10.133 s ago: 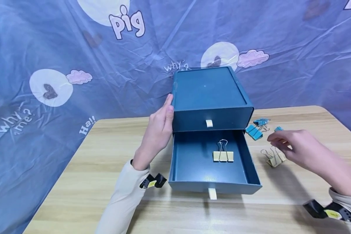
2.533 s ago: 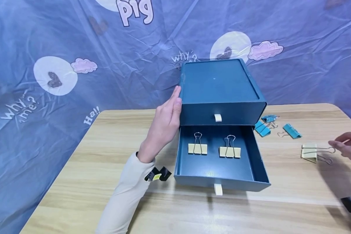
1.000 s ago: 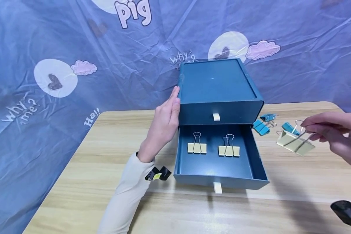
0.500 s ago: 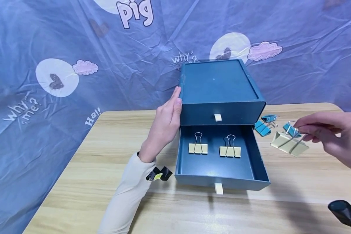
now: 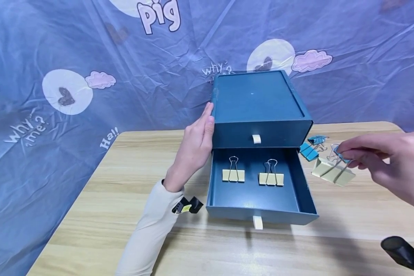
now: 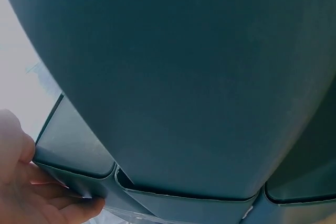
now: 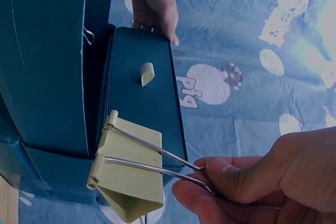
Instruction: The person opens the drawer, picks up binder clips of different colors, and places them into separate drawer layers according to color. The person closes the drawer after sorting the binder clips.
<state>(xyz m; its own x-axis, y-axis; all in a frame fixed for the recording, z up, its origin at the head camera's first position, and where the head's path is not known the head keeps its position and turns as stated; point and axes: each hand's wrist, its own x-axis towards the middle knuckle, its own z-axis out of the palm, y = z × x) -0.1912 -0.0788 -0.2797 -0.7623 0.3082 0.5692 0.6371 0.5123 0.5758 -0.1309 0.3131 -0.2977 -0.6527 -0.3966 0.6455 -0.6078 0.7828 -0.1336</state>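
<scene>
A dark blue two-drawer box (image 5: 258, 96) stands on the table, its lower drawer (image 5: 252, 200) pulled out. My left hand (image 5: 193, 147) rests with extended fingers along the box's left side. Two cream binder clips lie in the drawer: a left one (image 5: 233, 175) and a right one (image 5: 271, 179). My right hand (image 5: 386, 161) pinches the wire handle of another cream binder clip (image 5: 332, 172), held above the table right of the drawer. In the right wrist view this clip (image 7: 134, 153) hangs from the thumb and fingers of my right hand (image 7: 262, 182).
Right of the box lie blue binder clips (image 5: 309, 151), one partly hidden behind my right hand. White pull tabs mark the upper drawer (image 5: 224, 134) and the lower one. A blue printed cloth (image 5: 151, 92) hangs behind the wooden table (image 5: 124, 184).
A second cream clip has come into the drawer since the oldest frame. My right hand has since lifted another cream clip off the table and carried it left. My left hand stays on the box.
</scene>
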